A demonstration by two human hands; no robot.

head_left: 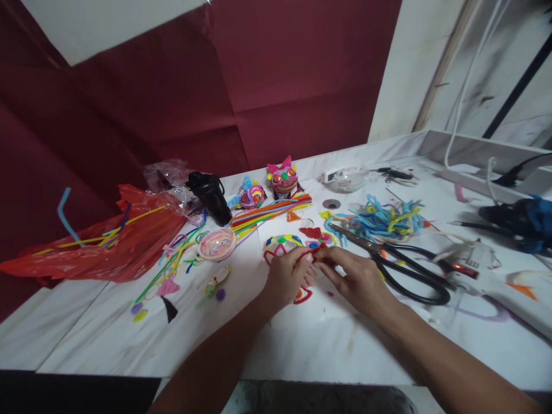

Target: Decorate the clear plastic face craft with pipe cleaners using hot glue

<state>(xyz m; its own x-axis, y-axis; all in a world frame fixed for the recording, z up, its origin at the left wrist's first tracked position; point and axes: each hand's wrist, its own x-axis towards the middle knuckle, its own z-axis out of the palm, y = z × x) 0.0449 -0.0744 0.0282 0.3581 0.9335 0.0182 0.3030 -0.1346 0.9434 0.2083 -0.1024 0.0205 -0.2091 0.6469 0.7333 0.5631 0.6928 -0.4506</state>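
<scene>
Both of my hands meet over a white sheet [334, 307] at the middle of the table. My left hand [287, 276] and my right hand [356, 279] are closed, pinching a red pipe cleaner [317, 248] between their fingertips. Beneath and behind them lies a colourful pipe-cleaner piece [282, 240] with blue, green and yellow round parts; my hands hide much of it. A red-edged loop with an orange centre [303, 296] shows just below my fingers. Beyond my fingertips rests a red fuzzy scrap [311, 232]. Large black-handled scissors [414, 270] lie right of my right hand.
A glue gun [474, 270] with a lit red light lies at the right, near tangled pipe cleaners [388, 218]. Left stand a patterned bowl [217, 244], a black bottle [210, 195] and a red plastic bag [116, 247]. Two decorated figures [283, 179] sit at the back.
</scene>
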